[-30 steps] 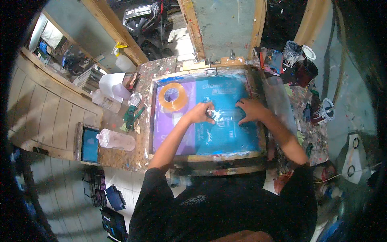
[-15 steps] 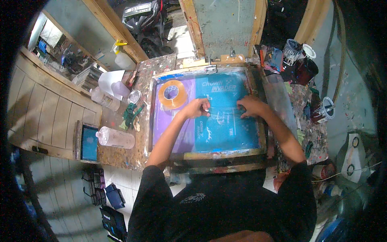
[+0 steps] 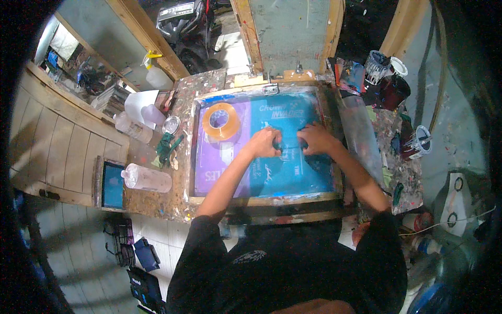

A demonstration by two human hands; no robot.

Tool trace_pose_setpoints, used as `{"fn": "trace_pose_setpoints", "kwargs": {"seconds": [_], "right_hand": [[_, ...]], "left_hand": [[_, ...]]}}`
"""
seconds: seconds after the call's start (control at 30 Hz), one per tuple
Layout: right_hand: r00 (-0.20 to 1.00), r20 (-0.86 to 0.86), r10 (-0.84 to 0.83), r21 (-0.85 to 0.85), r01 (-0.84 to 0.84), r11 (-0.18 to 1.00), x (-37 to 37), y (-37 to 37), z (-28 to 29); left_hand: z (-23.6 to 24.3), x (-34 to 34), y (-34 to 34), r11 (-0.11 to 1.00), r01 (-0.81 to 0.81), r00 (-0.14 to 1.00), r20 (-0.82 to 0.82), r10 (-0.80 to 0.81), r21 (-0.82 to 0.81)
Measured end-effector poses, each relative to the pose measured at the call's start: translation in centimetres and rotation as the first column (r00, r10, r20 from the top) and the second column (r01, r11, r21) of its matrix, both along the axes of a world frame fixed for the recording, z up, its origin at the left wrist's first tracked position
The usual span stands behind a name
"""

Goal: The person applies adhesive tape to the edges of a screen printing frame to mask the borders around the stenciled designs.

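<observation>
A framed printing screen (image 3: 230, 194) lies on the worktable, its mesh purple on the left and blue-green on the right, with pale lettering and figures. Both hands are low over the blue-green half, facing each other a short gap apart. My left hand (image 3: 266, 142) has its fingers curled in a pinch, and my right hand (image 3: 317, 139) is closed likewise. A faint, glossy strip of clear tape (image 3: 290, 148) seems to run between them; its edges are hard to see. On the purple part rests a roll of clear tape (image 3: 234, 131), lying flat.
Left of the frame stand a spray bottle (image 3: 157, 77), a lying plastic bottle (image 3: 149, 178) and a crumpled green cloth (image 3: 166, 148). Paint-stained tubs (image 3: 377, 68) and a white-rimmed pot (image 3: 420, 142) sit on the right. Metal hinge clamps (image 3: 270, 89) hold the far edge.
My hands have come closer together, the left moving right and the right moving slightly left. Their fingers are more curled. The view has shifted a little; the tape roll stays on the screen.
</observation>
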State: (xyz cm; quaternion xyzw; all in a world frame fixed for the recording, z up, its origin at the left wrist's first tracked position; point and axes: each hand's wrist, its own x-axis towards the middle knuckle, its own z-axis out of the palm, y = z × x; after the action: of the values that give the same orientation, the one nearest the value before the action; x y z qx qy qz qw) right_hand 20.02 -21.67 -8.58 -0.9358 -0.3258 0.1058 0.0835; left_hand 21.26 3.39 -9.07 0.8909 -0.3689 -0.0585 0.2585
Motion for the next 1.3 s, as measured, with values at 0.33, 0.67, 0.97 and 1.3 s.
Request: {"fn": "trace_pose_setpoints", "kwargs": {"seconds": [0.33,0.67,0.97,1.3], "right_hand": [[0.996,-0.081,0.027,0.071,-0.021,0.997,0.3,-0.4,0.1],[0.999,0.039,0.006,0.005,-0.007,1.000,-0.7,-1.3,-0.5],[0.996,0.061,0.072,0.084,-0.077,0.993,-0.4,-0.2,-0.2],[0.992,0.105,0.073,0.056,-0.080,0.995,-1.8,-1.9,-0.8]], "left_hand": [[-1.1,1.8,1.2,0.979,0.180,0.979,-0.075,-0.188,-0.095],[-1.0,1.3,1.0,0.984,0.140,0.989,-0.023,-0.144,-0.108],[-1.2,1.3,0.2,0.988,0.151,0.986,0.081,-0.149,-0.026],[-1.3,0.0,1.4,0.990,0.138,0.986,0.094,-0.135,-0.021]]}}
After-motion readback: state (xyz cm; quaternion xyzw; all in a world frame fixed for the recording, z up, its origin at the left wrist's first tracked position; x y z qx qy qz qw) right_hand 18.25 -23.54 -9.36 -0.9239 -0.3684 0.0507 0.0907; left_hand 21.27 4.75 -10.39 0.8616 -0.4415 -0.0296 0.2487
